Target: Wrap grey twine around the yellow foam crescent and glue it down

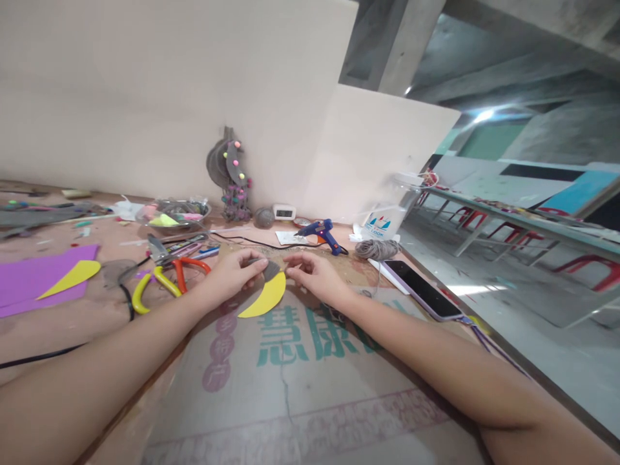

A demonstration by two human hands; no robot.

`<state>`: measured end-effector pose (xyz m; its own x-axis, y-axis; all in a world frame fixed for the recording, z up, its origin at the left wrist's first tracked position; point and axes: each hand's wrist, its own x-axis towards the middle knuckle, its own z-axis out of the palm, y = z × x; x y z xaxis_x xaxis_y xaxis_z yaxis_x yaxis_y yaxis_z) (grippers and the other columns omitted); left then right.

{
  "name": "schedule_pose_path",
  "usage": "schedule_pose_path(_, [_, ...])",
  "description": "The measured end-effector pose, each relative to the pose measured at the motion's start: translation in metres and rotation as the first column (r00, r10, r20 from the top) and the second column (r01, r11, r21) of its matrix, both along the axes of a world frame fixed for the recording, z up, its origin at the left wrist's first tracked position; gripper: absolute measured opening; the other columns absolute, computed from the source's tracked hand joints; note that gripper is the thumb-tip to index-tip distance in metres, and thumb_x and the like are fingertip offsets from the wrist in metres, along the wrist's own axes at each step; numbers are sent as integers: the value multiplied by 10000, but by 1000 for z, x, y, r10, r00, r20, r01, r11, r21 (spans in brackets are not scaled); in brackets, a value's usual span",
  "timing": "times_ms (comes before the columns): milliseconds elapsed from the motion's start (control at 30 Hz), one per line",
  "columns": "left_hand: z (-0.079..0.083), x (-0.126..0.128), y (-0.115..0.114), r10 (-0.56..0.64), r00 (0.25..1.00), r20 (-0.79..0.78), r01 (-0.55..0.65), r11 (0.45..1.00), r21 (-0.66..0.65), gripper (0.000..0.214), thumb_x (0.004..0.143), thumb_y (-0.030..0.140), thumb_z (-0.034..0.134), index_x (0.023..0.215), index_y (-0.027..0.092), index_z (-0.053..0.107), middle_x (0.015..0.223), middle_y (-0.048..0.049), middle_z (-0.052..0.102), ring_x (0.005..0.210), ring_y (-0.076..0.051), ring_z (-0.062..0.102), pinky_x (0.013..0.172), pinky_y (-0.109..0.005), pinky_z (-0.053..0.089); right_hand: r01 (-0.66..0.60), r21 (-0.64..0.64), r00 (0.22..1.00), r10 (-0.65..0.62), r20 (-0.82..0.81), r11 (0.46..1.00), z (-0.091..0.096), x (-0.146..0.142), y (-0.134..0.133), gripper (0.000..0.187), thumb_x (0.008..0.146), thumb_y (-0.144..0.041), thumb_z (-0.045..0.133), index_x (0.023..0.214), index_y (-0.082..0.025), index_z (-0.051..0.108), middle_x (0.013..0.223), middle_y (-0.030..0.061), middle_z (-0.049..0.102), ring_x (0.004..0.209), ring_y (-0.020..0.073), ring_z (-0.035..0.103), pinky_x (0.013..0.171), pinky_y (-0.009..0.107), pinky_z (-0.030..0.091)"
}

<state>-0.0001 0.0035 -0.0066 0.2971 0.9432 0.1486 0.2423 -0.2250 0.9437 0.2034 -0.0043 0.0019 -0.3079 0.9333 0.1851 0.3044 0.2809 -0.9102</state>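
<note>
Both my hands meet over a yellow crescent-shaped foam piece (265, 298) with a grey piece (269, 269) at its upper end. My left hand (232, 272) pinches the grey piece from the left, fingers closed on it. My right hand (312, 274) presses its fingertips on the same spot from the right. The pieces lie on a printed cardboard sheet (300, 374) that covers the table.
Yellow and orange scissors (162, 278) lie left of my hands. Purple foam (33, 278) with a yellow cut-out (72, 276) sits far left. A blue glue gun (322, 234), twine (378, 248), a phone (421, 289) and a bowl of bits (172, 214) are nearby. The table edge runs along the right.
</note>
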Motion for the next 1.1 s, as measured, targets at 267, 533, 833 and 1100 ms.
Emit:
schedule_pose_path(267, [1,0,0,0,1000,-18,0,1000,12,295,760,459,547,822,170,539,526,50,482,441,-84,441,428,-185,336,-111,-73,994,110,-8,991,3,-4,-7,335,808,-322,496,1120,-208,452,868,19,603,430,65,529,390,209,433])
schedule_pose_path(533, [-1,-1,2,3,999,-34,-2,999,36,305,749,464,550,837,172,562,524,43,501,439,-92,450,425,-191,335,24,57,993,-31,115,998,4,-2,-4,176,732,-308,601,813,-153,586,693,-8,564,592,93,487,569,231,404])
schedule_pose_path(833, [3,-1,-3,5,996,-90,-3,1000,20,272,742,453,557,800,188,579,465,60,469,395,-85,413,399,-183,287,84,130,978,-107,181,988,3,-2,-4,148,755,-311,566,750,-164,576,627,-20,539,560,100,457,539,229,379])
schedule_pose_path(1100, [8,0,-7,-1,990,-140,3,1000,10,273,749,455,544,781,186,574,466,62,453,391,-80,382,386,-177,249,85,154,975,-115,192,984,3,-3,-6,139,765,-303,558,755,-165,566,644,-22,540,557,96,456,549,228,384])
